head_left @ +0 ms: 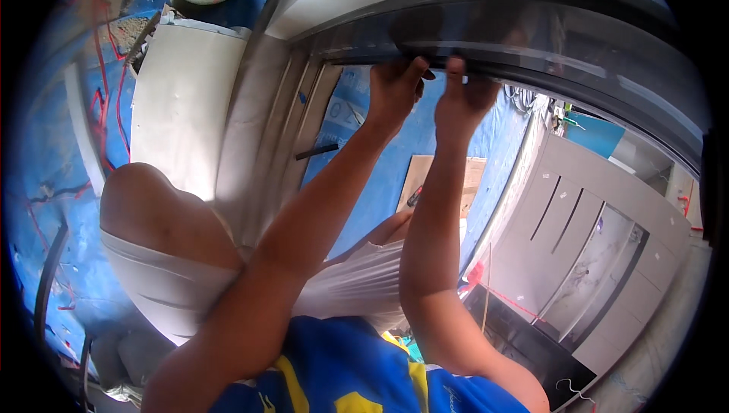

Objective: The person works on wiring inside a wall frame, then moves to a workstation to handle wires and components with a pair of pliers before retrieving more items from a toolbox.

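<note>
Near the top of the head view a dark glazed window panel (577, 44) with a black frame runs across. My left hand (395, 90) is closed on its lower black edge (351, 63), thumb up against it and fingers curled. My right hand (463, 101) grips the same edge just to the right, its thumb raised against it. Some fingers of both hands are hidden or in shadow. My bare knee and white shorts are below at the left.
A pale board (182, 94) and a grey jamb (269, 132) stand at left. Blue sheeting (53, 132) with red lines lies beyond. A brown board (448, 166) with a small tool is behind my arms. Grey panelled cabinetry (562, 208) and a black panel (524, 344) are at right.
</note>
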